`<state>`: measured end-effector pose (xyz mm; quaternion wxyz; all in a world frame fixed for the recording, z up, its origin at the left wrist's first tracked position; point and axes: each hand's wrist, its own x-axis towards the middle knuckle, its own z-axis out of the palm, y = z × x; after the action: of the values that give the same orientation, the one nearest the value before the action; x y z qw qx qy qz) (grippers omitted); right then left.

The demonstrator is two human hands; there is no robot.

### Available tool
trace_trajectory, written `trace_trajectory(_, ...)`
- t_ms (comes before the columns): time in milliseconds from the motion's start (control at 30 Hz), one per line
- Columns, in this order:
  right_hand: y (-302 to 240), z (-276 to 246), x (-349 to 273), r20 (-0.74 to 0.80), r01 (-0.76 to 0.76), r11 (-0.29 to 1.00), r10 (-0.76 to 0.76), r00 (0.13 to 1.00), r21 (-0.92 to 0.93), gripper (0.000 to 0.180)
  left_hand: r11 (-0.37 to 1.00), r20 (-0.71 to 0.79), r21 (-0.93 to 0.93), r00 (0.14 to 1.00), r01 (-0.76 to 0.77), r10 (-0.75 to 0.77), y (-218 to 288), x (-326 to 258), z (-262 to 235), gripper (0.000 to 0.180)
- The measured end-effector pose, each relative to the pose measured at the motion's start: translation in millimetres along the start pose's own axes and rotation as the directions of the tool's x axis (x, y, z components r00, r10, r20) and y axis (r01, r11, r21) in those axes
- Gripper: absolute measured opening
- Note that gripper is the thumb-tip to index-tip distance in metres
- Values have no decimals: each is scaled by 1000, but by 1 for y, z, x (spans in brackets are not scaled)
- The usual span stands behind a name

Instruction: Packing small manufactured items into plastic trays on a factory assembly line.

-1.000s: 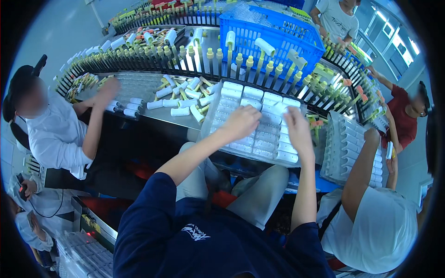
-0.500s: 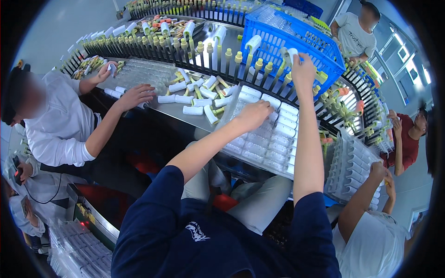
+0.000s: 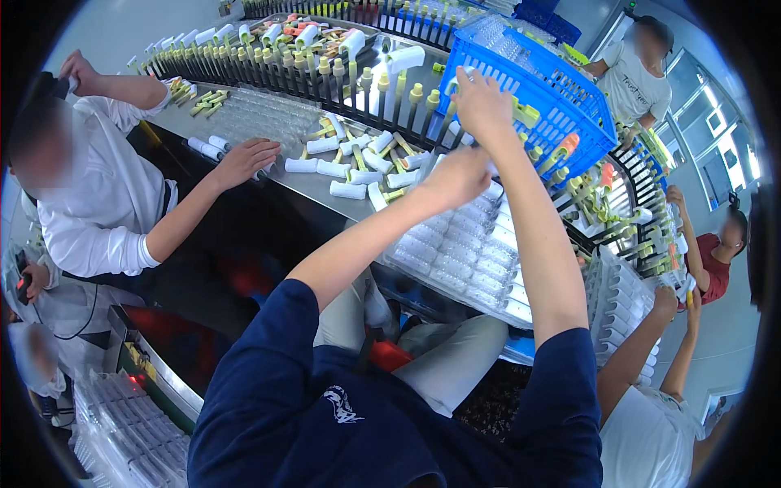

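My right hand [image 3: 486, 107] reaches to the row of posts before the blue crate, its fingers closed on a white tube-shaped piece [image 3: 466, 79]. Just below that wrist is my left hand [image 3: 460, 177], smeared a little by motion, fingers curled; whatever they hold is hidden. It hovers over the far end of a clear plastic blister tray [image 3: 455, 248], which has rows of pockets, some with white pieces in them. Left of the tray lies a loose pile of white tube pieces [image 3: 348, 191] with yellow-green stems.
A curved row of dark posts with yellowish tips [image 3: 338, 71] crosses the metal table. Behind it stands a blue crate [image 3: 537, 102]. A co-worker in white [image 3: 106, 187] sits at left, others at right. Stacked clear trays [image 3: 622, 301] stand at right, more [image 3: 130, 431] at lower left.
My right hand has moved left along the posts. My left hand has lifted from the tray pockets toward my right wrist. The co-worker at left has raised one hand to head height.
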<state>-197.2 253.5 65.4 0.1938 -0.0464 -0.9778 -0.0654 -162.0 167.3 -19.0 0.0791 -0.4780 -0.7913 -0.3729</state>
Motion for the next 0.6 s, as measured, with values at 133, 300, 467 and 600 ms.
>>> trace_trajectory(133, -50, -19, -29, -176, 121, 968, -83, 981, 220, 59, 878, -678, 455, 580, -150, 451, -31, 30, -18, 33)
trace_trajectory(300, -70, -99, -125, -404, 335, 752, -101, 909, 567, 44, 968, -606, -4, 769, 251, -202, -33, 66, -58, 37)
trace_trajectory(467, -25, -116, -203, -197, 27, 746, 140, 970, 665, 34, 923, -446, 19, 829, 385, -337, -53, 99, -87, 34)
trace_trajectory(600, 8, -103, -242, -93, -168, 755, 290, 953, 633, 30, 836, -248, 372, 911, 404, -330, -70, 119, -113, 28)
